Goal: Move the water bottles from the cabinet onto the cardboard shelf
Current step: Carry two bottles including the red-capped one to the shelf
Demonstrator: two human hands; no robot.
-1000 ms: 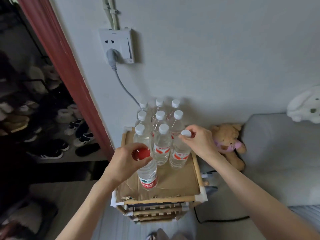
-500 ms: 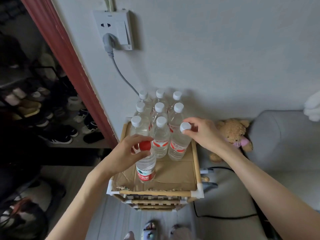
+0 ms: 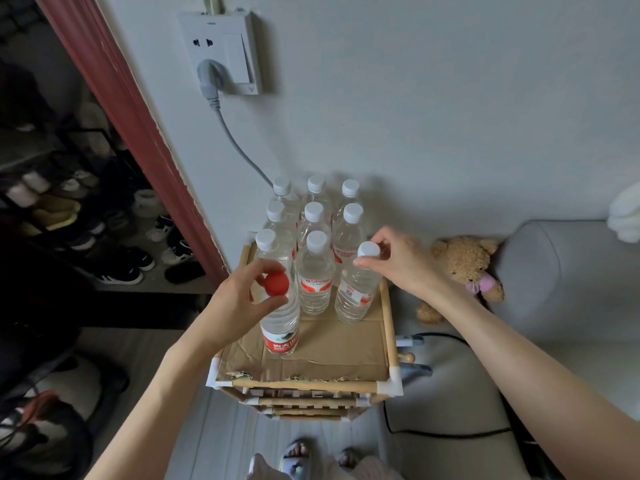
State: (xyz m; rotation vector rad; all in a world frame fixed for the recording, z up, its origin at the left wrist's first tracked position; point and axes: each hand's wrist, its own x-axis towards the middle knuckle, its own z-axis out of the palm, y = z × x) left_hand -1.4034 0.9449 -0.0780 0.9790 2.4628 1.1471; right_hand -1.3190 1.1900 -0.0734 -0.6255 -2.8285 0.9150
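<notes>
Several clear water bottles stand in rows on the cardboard shelf [image 3: 332,351], a cardboard sheet laid on a wooden-framed rack against the wall. My left hand [image 3: 235,303] pinches the neck of a red-capped bottle [image 3: 281,323] at the front left, which stands on the cardboard. My right hand [image 3: 398,261] pinches the white cap of the front-right bottle [image 3: 355,292], also standing on the cardboard. A white-capped bottle [image 3: 315,275] stands between the two. The cabinet is out of view.
A wall socket [image 3: 221,50] with a grey cable hangs above the shelf. A teddy bear [image 3: 464,268] and a grey sofa [image 3: 561,289] lie to the right. A shoe rack [image 3: 69,209] sits behind the red door frame at left. My sandalled feet [image 3: 298,459] stand below.
Both hands keep their hold on the same two bottle tops. The camera has dipped slightly, so the shelf sits higher in view; the bottles have not visibly shifted.
</notes>
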